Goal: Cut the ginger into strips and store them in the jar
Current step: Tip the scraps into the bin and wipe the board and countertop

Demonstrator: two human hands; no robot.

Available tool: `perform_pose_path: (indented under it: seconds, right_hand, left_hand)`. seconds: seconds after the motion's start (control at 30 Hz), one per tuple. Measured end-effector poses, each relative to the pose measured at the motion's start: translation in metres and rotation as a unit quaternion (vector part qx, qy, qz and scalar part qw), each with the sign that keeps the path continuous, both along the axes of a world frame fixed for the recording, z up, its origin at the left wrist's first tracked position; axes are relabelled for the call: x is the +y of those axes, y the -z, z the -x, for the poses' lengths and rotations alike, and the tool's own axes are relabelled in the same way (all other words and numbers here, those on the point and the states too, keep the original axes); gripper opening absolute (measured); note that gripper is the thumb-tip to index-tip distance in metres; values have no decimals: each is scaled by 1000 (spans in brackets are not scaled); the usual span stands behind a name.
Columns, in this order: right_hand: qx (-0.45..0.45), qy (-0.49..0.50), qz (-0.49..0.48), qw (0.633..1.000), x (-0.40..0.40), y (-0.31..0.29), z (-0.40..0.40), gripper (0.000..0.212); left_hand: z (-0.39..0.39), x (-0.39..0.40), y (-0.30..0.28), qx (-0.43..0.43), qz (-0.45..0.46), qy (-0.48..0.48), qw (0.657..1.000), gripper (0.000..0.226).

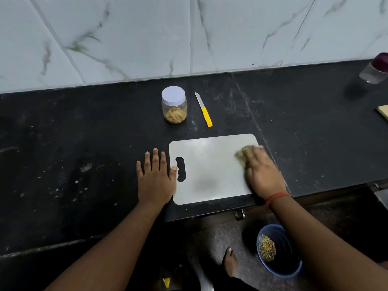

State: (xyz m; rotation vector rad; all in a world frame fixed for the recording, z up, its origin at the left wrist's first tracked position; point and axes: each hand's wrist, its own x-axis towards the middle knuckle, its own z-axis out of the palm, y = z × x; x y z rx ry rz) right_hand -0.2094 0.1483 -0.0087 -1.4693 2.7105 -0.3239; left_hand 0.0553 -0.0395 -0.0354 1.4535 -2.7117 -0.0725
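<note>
I see a dark countertop [84, 164] running under both my hands. A grey cutting board [210, 160] lies flat between them, its long axis running left to right, handle slot toward my left hand [155, 181].

Beyond the board, ahead of my left hand and well apart from it, stands the jar [174, 105], lid on, ginger strips [175, 116] showing inside. Just to its right a yellow-handled knife [203, 109] lies with its blade pointing away from me.

My left hand lies flat on the counter, fingers straight and spread, thumb touching the board's left edge. My right hand [262, 171] presses a crumpled cloth [243, 154] onto the board's right end; the blur hides how far its fingers curl.
</note>
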Motion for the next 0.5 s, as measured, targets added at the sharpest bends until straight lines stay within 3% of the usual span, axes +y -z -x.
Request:
perform_pose_path:
  seconds: [0.07, 0.1, 0.2, 0.23, 0.33, 0.37, 0.47, 0.5]
  right_hand:
    - [-4, 145, 1, 989, -9, 0, 11, 62]
    - [5, 117, -10, 993, -18, 0, 2, 64]
    - [34, -156, -41, 986, -40, 7, -11, 61]
    - [30, -157, -38, 986, -47, 1, -4, 60]
    - [17, 60, -1, 998, -65, -13, 14, 57]
    - [18, 49, -6, 999, -70, -13, 8, 57]
    - [26, -142, -21, 989, -76, -4, 7, 59]
    - [17, -113, -11, 993, -77, -5, 16, 59]
  left_hand:
    - [1, 1, 0, -1, -1, -1, 1000, 75]
    - [1, 1, 1, 0, -1, -2, 1000, 74]
    - [0, 1, 1, 3, -4, 1, 1000, 74]
    - [0, 1, 1, 0, -5, 0, 1000, 73]
    - [2, 1, -1, -4, -10, -2, 1000, 74]
    - [2, 1, -1, -2, -13, -3, 1000, 74]
    - [0, 0, -1, 1, -20, -3, 1000, 74]
    - [0, -1, 0, 1, -20, -4, 1000, 74]
